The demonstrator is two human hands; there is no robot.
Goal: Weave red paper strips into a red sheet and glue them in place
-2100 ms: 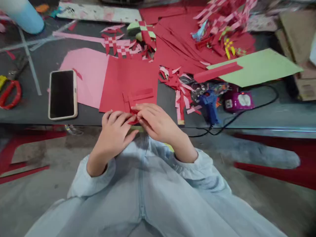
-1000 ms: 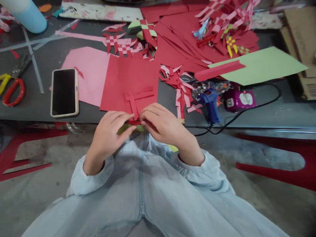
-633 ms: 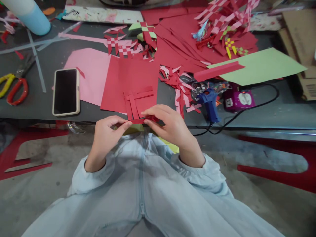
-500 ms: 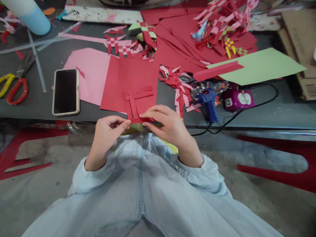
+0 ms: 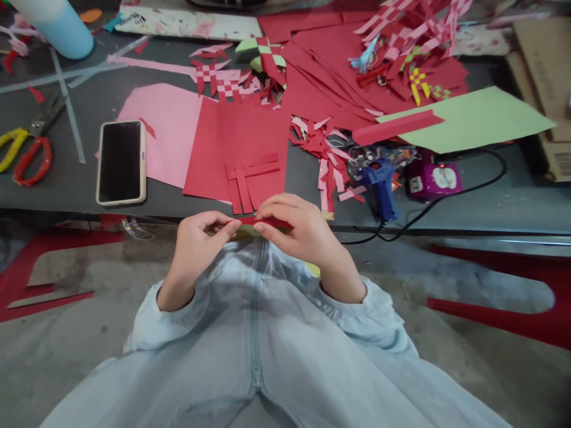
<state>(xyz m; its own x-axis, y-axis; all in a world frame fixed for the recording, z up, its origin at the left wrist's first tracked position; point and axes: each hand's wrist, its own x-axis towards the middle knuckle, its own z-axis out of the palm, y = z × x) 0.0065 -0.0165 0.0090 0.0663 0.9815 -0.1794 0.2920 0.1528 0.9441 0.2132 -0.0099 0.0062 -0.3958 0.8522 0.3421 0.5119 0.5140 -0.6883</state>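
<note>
A narrow red paper strip [image 5: 248,220] is stretched level between my two hands at the table's front edge. My left hand [image 5: 203,238] pinches its left end between thumb and fingers. My right hand [image 5: 297,229] grips it farther right, thumb below and fingers above, hiding part of it. Just beyond lie folded red strips [image 5: 241,184], crossed over each other, on a sheet of red paper [image 5: 236,131]. A pink sheet [image 5: 165,131] sticks out from under the red one on the left.
A phone [image 5: 121,163] and scissors [image 5: 33,142] lie left. To the right are paper scraps [image 5: 328,166], a blue glue gun [image 5: 379,187] with a black cable, a purple box [image 5: 433,177] and a green sheet [image 5: 477,122]. Woven paper pieces [image 5: 401,41] are heaped behind.
Both hands have shifted slightly toward me and right with the strip, away from the crossed strips. The strip now looks narrower, and the view has moved a little.
</note>
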